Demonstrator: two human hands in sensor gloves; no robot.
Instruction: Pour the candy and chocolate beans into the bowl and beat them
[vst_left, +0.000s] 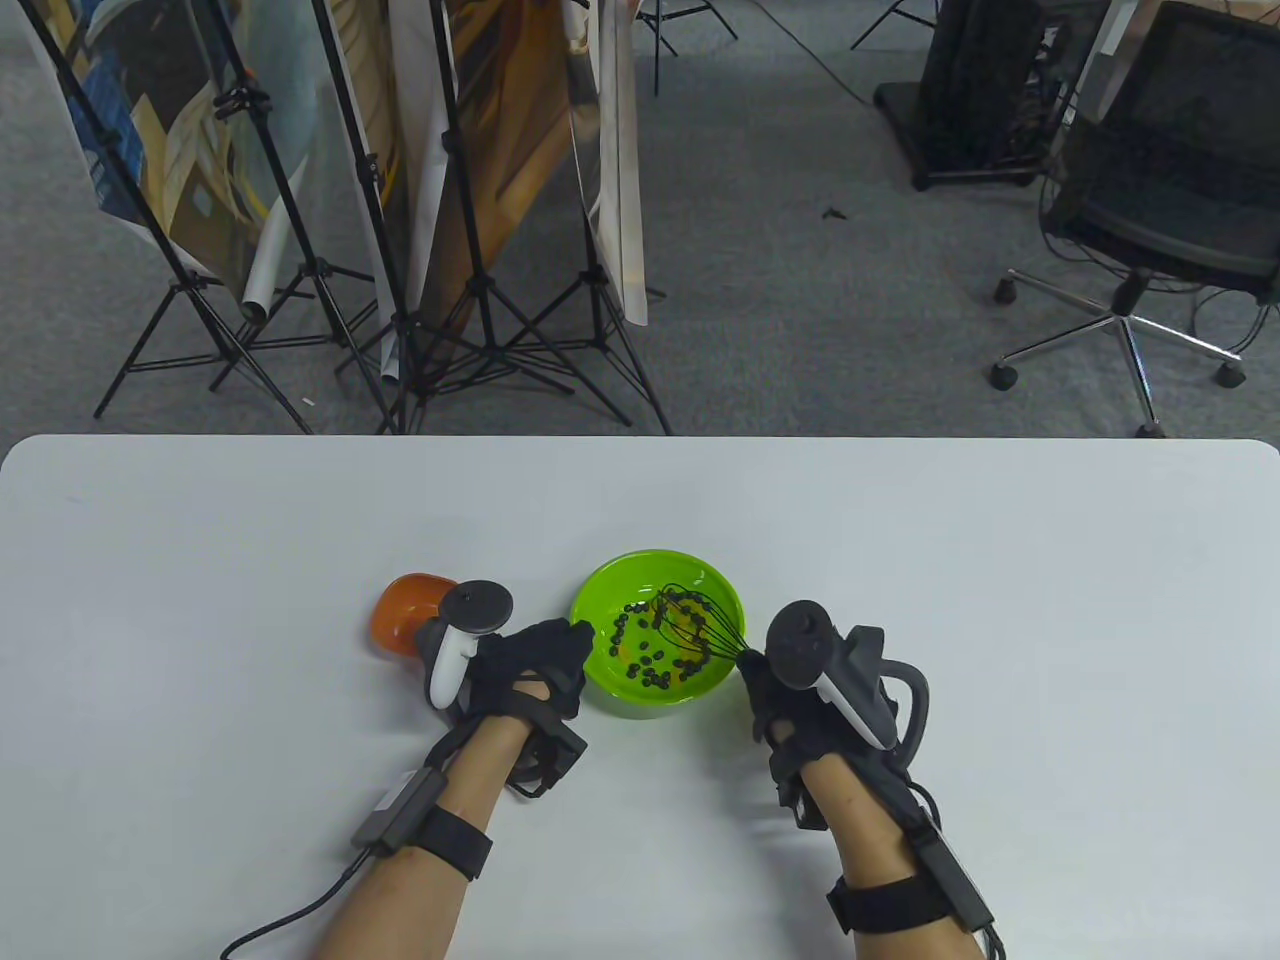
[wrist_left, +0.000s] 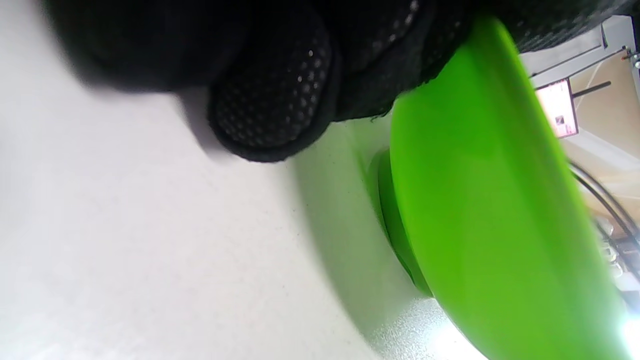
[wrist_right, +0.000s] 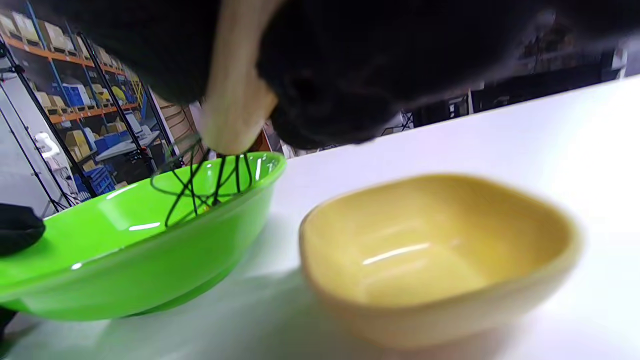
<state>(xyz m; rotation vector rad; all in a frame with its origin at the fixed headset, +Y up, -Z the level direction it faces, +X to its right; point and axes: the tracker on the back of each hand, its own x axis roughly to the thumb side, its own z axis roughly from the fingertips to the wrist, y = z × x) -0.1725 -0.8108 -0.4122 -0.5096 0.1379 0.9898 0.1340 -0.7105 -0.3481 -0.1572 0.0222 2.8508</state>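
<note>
**A:** Where is the bowl?

**B:** A bright green bowl stands on the white surface. Inside it lie many small dark chocolate beans with some yellow candy among them.

**A:** What are the hands doing?

**B:** The left hand, in a black glove, lies against the bowl's left rim; in the left wrist view its fingers press on the bowl's outer wall. Whether they curl round the rim, I cannot tell. The right hand, at the bowl's right side, grips the pale handle of a whisk. The whisk's black wire loops reach down inside the bowl, among the beans.

**A:** Anything else near the bowl?

**B:** An orange bowl sits left of it, beyond the left hand. The right wrist view shows a yellow bowl just beside the green one, upright, with nothing visible in it.
</note>
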